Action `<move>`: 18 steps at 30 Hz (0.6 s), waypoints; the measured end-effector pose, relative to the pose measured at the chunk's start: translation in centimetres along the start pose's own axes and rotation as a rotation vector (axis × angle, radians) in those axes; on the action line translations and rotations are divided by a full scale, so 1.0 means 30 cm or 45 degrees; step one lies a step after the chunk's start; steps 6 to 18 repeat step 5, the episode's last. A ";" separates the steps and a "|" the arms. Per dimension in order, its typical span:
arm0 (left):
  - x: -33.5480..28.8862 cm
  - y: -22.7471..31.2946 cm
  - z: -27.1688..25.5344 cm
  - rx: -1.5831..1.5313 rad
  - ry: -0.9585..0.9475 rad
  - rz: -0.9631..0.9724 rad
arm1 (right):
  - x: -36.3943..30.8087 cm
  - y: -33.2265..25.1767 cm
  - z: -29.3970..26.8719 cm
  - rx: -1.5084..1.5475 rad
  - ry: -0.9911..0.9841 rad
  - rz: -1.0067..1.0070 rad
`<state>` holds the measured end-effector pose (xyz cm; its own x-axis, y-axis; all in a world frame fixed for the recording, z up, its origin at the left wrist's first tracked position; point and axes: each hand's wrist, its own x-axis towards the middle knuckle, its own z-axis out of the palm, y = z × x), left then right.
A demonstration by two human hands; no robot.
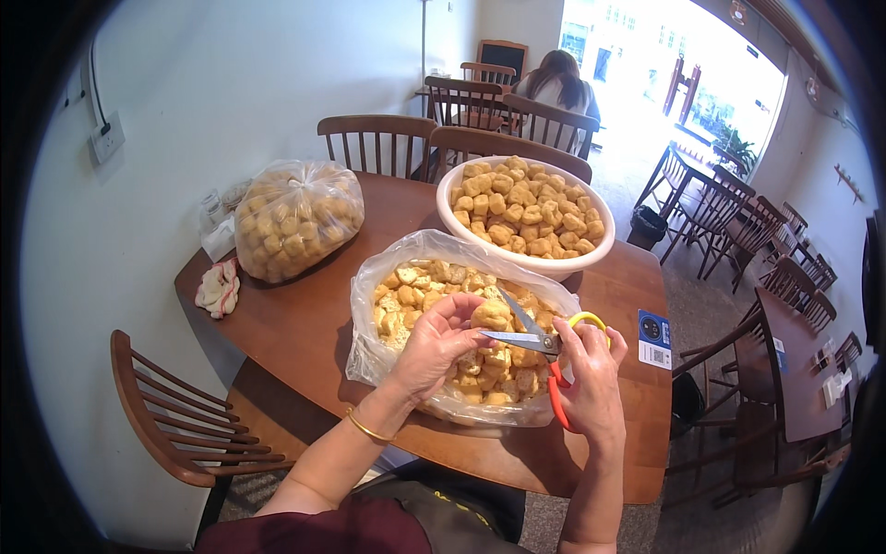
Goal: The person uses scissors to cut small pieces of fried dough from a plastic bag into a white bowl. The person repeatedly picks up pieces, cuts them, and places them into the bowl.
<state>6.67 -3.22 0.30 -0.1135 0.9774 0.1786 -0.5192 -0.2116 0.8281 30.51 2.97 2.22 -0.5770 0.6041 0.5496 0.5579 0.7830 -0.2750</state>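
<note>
My left hand (pixel 432 349) pinches a golden fried tofu puff (pixel 491 315) between thumb and fingers. In my right hand (pixel 591 383) is a pair of scissors (pixel 528 338) with one yellow and one red handle loop. Its blades are spread apart, one above the other, with their tips at the puff. Both hands are over a plastic-lined container (pixel 366 355), its clear bag folded out around the rim. Inside lie many tofu puffs (pixel 434 284), several with pale cut insides showing. Behind it, a white-pink basin (pixel 604 249) is heaped with whole puffs.
On the wooden table (pixel 305 319) also stand a full plastic bag of puffs (pixel 300 217), a crumpled cloth (pixel 218 288), small jars (pixel 212 208) and a blue-white card (pixel 654 338). Wooden chairs (pixel 180 415) surround it. A person (pixel 558 88) sits farther back, facing away.
</note>
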 end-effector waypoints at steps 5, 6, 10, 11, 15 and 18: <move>0.001 -0.029 -0.008 0.033 -0.038 0.011 | -0.001 -0.005 -0.001 0.002 -0.020 0.017; 0.001 -0.029 -0.008 0.033 -0.038 0.011 | -0.001 -0.005 -0.001 0.002 -0.020 0.017; 0.001 -0.029 -0.008 0.033 -0.038 0.011 | -0.001 -0.005 -0.001 0.002 -0.020 0.017; 0.001 -0.029 -0.008 0.033 -0.038 0.011 | -0.001 -0.005 -0.001 0.002 -0.020 0.017; 0.001 -0.029 -0.008 0.033 -0.038 0.011 | -0.001 -0.005 -0.001 0.002 -0.020 0.017; 0.001 -0.029 -0.008 0.033 -0.038 0.011 | -0.001 -0.005 -0.001 0.002 -0.020 0.017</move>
